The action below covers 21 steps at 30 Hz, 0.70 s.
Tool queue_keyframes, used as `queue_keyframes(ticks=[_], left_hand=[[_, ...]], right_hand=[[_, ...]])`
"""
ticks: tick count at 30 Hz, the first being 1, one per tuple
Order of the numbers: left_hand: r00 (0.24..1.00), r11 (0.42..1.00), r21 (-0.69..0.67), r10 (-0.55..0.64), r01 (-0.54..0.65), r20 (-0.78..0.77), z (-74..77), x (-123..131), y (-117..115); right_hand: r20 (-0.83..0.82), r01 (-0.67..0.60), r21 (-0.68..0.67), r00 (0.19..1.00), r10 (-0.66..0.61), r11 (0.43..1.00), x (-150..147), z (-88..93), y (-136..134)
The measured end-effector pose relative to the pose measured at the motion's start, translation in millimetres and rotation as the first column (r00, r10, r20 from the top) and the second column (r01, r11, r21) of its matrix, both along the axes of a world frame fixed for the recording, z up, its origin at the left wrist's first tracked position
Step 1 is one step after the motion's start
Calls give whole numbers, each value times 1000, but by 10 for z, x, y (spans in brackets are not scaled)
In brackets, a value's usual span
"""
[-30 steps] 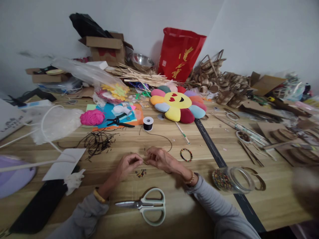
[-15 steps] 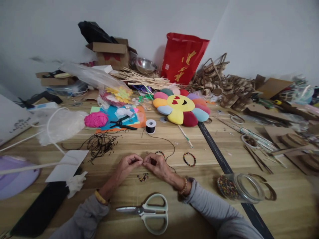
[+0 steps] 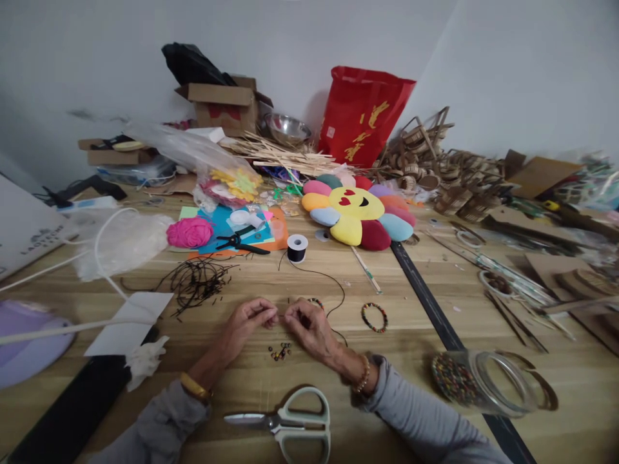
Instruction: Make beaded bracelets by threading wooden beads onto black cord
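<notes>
My left hand (image 3: 254, 321) and my right hand (image 3: 312, 328) face each other over the table, a small gap between their fingertips. Each pinches a thin black cord, of which only a short dark bit shows in the gap. From a white spool of black cord (image 3: 296, 249), a loose strand curves round to beside my right hand. Small mixed-colour beads (image 3: 280, 352) lie just below my fingers. Behind my right hand a beaded loop (image 3: 316, 303) is partly hidden. Another beaded bracelet (image 3: 374, 318) rests farther right. Scissors (image 3: 285, 422) lie near the front edge, blades pointing left.
On the right, a clear jar of beads (image 3: 478, 380) lies on its side. Tangled black cord (image 3: 198, 283), pliers (image 3: 239, 241) and pink yarn (image 3: 190, 232) occupy the left. A flower cushion (image 3: 358, 206) sits beyond the spool, before a red bag (image 3: 362, 116) and boxes.
My fingertips have drawn slightly apart, opening a small gap with a bit of cord across it. The camera view has shifted a little.
</notes>
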State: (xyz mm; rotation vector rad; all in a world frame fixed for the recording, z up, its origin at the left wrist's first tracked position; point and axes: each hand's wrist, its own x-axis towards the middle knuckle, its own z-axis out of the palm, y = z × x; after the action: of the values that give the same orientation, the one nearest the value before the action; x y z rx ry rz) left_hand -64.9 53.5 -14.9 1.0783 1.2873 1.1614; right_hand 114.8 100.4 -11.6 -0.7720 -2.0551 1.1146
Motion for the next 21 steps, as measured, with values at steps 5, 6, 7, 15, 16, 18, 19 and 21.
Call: queue_keyframes(ticks=[5,6,7,15,16,18,19,21], left_hand=[[1000,999,-41,-5,6,31,-14,-4,-1],[999,999,-50,-12,13,34,-17,-7,-1],[999,998,-58,-19,21,34,-19,-10,-1],[999,995,-87,-45,45,4,17,-11,-11],[999,995,-89,-43,44,8,21,-9,-10],[999,995,-94,-36,38,22,23,-6,-9],[999,995,-95,-33,35,28,20,-5,-9],[999,995,-91,-33,36,37,11,-6,-9]], right_hand=[[23,-26,229,999,22,973,24,-14,-18],[28,-33,264,999,27,964,27,-27,-19],[31,-41,290,999,33,956,30,-40,-18],[-16,-21,382,999,30,924,39,-34,-1],[-16,-20,385,999,28,923,38,-26,0],[-15,-19,393,999,28,919,36,-20,2],[-17,-20,399,999,29,917,35,-23,2],[-14,-24,403,999,32,915,36,-40,5]])
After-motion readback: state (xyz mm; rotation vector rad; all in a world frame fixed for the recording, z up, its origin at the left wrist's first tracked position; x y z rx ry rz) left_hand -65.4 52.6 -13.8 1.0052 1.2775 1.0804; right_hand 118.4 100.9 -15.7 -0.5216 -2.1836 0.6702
